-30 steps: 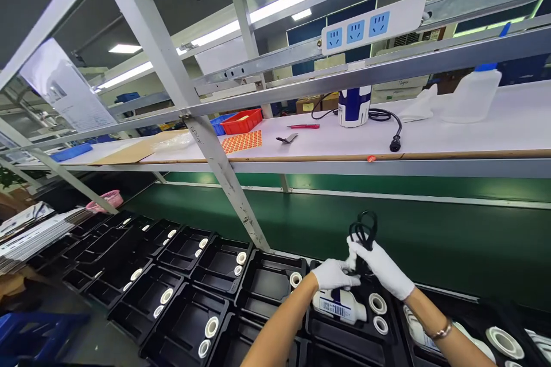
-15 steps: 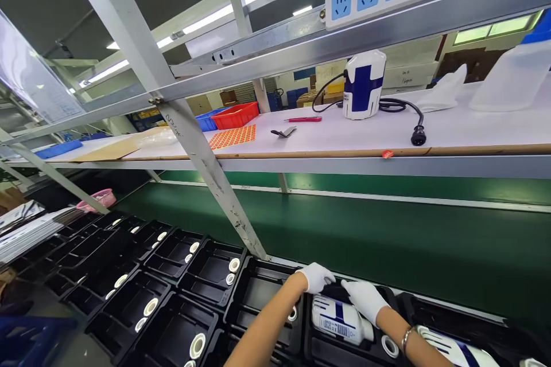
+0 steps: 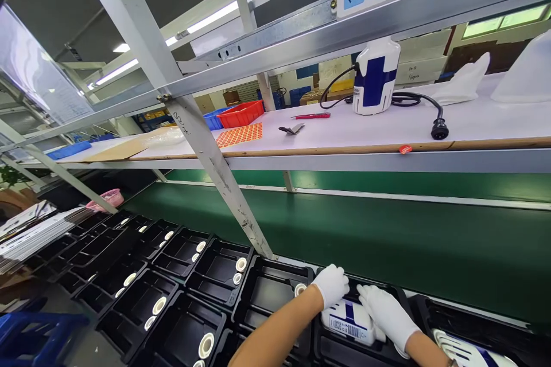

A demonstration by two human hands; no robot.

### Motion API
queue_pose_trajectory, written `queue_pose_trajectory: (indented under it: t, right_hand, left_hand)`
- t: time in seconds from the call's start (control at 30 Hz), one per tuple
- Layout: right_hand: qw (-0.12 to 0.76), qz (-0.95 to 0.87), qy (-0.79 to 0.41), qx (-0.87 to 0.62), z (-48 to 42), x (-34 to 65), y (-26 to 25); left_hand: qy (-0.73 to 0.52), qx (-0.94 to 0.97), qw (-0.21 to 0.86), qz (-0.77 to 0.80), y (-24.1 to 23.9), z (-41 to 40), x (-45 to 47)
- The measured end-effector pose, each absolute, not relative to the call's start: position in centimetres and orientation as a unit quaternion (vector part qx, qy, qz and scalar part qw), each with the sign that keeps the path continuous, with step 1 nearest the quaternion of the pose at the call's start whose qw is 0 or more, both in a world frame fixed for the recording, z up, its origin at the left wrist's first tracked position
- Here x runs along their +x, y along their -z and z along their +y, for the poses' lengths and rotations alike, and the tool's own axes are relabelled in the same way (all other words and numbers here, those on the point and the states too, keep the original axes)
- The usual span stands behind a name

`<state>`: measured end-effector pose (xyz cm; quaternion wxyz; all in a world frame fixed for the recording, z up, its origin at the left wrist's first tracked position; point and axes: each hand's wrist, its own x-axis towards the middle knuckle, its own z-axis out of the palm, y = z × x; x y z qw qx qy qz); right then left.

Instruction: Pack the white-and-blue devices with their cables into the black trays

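Left hand: gloved left hand [image 3: 331, 284] curls over the far rim of a black tray [image 3: 321, 339], fingers bent, gripping nothing loose.
Right hand: gloved right hand [image 3: 387, 314] lies flat, palm down, pressing the white-and-blue unit [image 3: 349, 320].
Unit: it lies on its side in that tray, between both hands.
Done: this tray looks filled.
Left: the trays [image 3: 215, 266] further left hold only white rings [image 3: 241, 264]; their big pockets are bare.
Beyond: green conveyor belt [image 3: 387, 229], then a shelf [image 3: 344, 132] with another unit [image 3: 375, 75] standing upright.

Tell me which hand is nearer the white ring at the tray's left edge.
Left. The left hand sits just right of the white ring; the right hand lies farther right.
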<state>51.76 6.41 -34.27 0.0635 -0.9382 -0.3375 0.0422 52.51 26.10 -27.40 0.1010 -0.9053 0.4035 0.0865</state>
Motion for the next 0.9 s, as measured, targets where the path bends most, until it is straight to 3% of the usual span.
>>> queue_pose_trajectory:
  t: [0.3, 0.5, 0.6, 0.73, 0.9]
  right_hand:
    - [0.083, -0.342, -0.021, -0.936, 7.7, 50.7, 34.0]
    - [0.209, -0.398, 0.051, -0.892, 8.3, 46.0, 33.4]
    - [0.198, -0.316, 0.086, -0.924, 7.1, 46.0, 33.6]
    - [0.171, -0.379, 0.120, -0.902, 7.2, 45.5, 33.1]
    - [0.175, -0.272, 0.144, -0.935, 6.6, 42.5, 28.9]
  left_hand:
    - [-0.123, -0.917, 0.108, 0.363, 26.8, 28.8, 50.4]
    - [-0.170, -0.916, 0.105, 0.347, 26.3, 29.0, 51.5]
    - [-0.179, -0.918, 0.093, 0.341, 25.9, 28.6, 51.1]
    - [-0.174, -0.936, 0.074, 0.297, 24.8, 27.9, 50.3]
    - [-0.148, -0.966, 0.019, 0.211, 20.3, 27.2, 47.6]
